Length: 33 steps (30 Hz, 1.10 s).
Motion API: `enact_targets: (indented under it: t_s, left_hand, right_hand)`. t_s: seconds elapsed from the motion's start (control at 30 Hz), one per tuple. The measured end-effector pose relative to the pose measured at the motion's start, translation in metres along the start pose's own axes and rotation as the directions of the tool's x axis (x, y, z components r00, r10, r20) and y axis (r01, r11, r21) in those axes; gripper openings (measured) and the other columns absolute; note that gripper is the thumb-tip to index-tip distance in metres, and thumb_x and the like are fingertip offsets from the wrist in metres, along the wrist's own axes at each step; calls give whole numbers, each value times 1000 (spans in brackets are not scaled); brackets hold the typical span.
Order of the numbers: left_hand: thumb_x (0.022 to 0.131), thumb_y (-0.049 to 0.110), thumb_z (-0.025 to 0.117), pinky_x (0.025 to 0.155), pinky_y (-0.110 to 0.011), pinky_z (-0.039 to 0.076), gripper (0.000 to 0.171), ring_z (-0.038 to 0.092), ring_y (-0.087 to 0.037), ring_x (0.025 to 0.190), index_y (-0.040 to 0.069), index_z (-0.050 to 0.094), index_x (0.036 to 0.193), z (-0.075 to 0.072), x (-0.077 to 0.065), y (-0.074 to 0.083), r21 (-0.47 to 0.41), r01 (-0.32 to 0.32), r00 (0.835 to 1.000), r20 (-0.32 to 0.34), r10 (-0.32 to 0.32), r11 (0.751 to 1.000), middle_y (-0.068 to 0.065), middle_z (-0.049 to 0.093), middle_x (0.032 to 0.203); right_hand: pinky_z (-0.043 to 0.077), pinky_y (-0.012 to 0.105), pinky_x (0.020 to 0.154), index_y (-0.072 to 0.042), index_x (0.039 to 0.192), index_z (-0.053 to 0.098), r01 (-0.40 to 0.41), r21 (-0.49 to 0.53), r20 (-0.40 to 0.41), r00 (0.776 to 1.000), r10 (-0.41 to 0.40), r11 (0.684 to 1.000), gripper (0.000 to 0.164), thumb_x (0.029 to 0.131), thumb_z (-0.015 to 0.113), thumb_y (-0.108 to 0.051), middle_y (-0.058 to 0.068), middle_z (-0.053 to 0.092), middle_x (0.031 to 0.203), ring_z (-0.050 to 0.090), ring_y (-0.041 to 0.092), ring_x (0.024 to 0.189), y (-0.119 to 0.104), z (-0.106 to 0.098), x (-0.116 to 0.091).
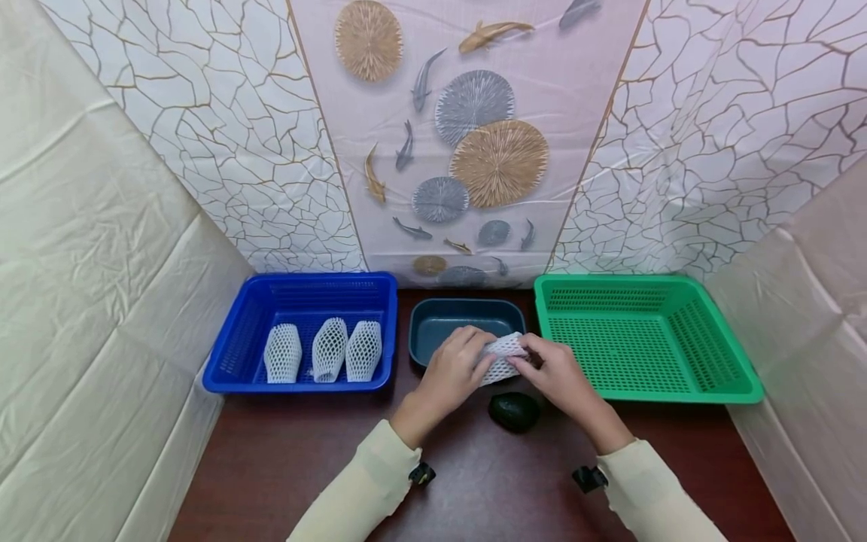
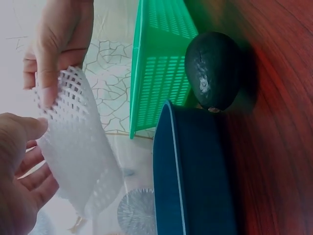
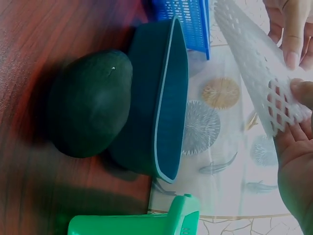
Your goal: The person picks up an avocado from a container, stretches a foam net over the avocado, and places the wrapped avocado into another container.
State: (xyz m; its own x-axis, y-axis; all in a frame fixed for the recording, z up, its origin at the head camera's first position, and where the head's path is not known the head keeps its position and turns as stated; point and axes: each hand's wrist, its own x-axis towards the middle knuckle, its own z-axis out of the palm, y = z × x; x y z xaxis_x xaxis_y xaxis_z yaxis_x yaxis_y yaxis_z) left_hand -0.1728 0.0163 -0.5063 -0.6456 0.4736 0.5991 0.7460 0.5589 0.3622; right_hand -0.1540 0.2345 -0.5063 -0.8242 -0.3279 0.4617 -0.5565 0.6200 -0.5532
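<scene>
Both hands hold a white foam net sleeve (image 1: 502, 364) above the table, over the front of a dark teal tray (image 1: 467, 306). My left hand (image 1: 454, 366) has its thumb and fingers around one end of the sleeve. At the other end, the thumb and fingers of my right hand (image 1: 557, 374) pinch the mesh near its opening. The sleeve (image 2: 80, 142) looks flattened in the left wrist view. Below the hands, a dark green avocado (image 1: 514, 412) lies on the table in front of the tray.
At left stands a blue basket (image 1: 223, 369) with three foam net sleeves (image 1: 282, 354) inside. A green basket (image 1: 650, 342) is at right. The brown table (image 1: 467, 500) meets a patterned cloth backdrop (image 1: 497, 162) behind the containers.
</scene>
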Motion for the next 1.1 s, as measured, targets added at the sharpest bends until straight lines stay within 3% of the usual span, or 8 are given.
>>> enact_targets:
  t_s: [0.2,0.33,0.47,0.6,0.73,0.93,1.1]
  left_hand:
    - [100,13,68,86,-32,58,17,68,-18,98,5,70,115,0,-1,-3,-93,-1,1000,-9,0,996,-7,71,106]
    - [101,10,65,86,-32,59,16,69,-18,99,5,70,115,-2,0,-6,-134,18,999,-26,-22,991,-7,71,108]
    - [103,11,62,88,-33,59,17,70,-18,100,5,70,117,-4,0,-7,-165,63,998,-8,-66,984,-8,71,110]
    - [104,12,61,88,-34,59,19,70,-18,99,5,71,118,-6,1,-7,-200,100,995,12,-100,975,-8,72,109]
    - [103,11,63,86,-34,59,18,70,-19,97,4,72,116,-10,3,-8,-222,108,993,-16,-114,969,-8,72,107]
    - [98,6,68,84,-31,59,15,69,-18,93,3,74,111,-16,3,-16,-252,111,987,-87,-137,961,-8,71,104]
    - [98,6,69,81,-29,59,14,68,-16,91,3,74,110,-19,2,-19,-257,111,986,-93,-139,960,-7,71,103]
  right_hand:
    - [59,34,64,-5,115,69,107,-37,12,994,-106,994,35,84,84,-5,9,74,100,70,13,80,1,-7,2]
    - [61,37,71,-5,119,69,145,-89,54,989,-140,985,40,83,85,-8,9,75,107,73,17,88,3,-13,4]
    - [61,34,72,-9,115,70,129,-108,93,989,-119,986,35,84,85,-8,4,75,104,72,14,88,2,-16,5]
    - [60,32,69,-9,106,69,172,-108,108,981,-161,979,28,83,84,-4,2,73,96,70,12,83,2,-14,5]
    - [59,31,68,-10,101,70,206,-121,110,975,-193,971,25,82,82,1,1,73,95,70,12,82,4,-11,2]
    - [60,32,70,-13,99,72,143,-118,112,985,-130,983,21,85,81,-1,-1,75,95,69,10,85,9,-9,-4]
    - [58,32,71,-16,98,72,38,-116,143,989,-21,993,17,88,79,-4,-5,74,94,66,6,83,15,-4,-10]
